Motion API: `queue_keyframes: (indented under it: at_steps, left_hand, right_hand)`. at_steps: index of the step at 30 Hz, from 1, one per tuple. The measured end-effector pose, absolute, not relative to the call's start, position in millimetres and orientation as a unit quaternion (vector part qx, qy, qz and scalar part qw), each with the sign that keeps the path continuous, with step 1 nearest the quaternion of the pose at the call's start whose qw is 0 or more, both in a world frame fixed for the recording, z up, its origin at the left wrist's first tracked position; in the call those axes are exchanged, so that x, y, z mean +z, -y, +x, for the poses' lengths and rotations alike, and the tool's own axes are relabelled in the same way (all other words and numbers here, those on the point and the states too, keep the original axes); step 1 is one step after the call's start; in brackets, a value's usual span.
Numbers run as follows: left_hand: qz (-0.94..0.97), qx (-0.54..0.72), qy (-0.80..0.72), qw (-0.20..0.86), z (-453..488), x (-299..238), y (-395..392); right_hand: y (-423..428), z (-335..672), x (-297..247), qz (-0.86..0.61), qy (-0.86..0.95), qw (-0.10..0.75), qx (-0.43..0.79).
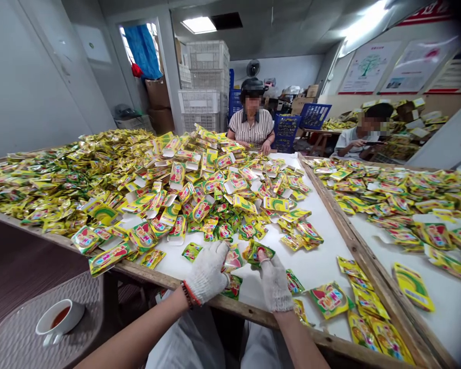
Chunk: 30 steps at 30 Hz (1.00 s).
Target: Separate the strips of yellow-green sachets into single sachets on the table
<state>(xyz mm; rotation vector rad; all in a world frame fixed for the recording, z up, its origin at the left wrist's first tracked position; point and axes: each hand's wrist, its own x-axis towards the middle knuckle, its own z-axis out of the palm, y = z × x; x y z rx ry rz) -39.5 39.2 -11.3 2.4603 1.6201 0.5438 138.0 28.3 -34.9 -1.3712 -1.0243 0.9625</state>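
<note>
Sachet is being pinched by right hand | carton is being touched by left hand, grip indeterminable | sachet is being judged light, soft, slippery; edgewise hold being favoured

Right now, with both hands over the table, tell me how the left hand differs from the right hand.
The left hand has an orange cuff edge; the right hand shows a plain pale cuff.
A beaded bracelet circles the left wrist, while the right wrist shows none.
The right hand grips a shiny packet under its thumb; whether the left hand grips anything is unclear.
Both are gloved in white knit.
</note>
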Motion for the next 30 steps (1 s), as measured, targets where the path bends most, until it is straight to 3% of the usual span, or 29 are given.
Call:
queue_keyframes:
  at_steps: [8,14,21,30]
  left_hand:
    - [0.859,0.142,-0.484,0.091,-47,-5,-38]
    - [0.885,0.121,-0.436,0.111,-43,-4,-36]
    - [0.844,0.168,-0.496,0.116,-31,-8,-36]
    - [0.864,0.158,-0.466,0.11,-29,-15,-35]
  right_hand:
    - [-24,162,-17,-0.633,0.633,0.338,0.289]
    - [-28,159,-11,-0.631,0.701,0.237,0.233]
    - [-27,146,-18,-0.683,0.666,0.263,0.144]
    - [-20,157,-18,-0.646,0.666,0.304,0.214]
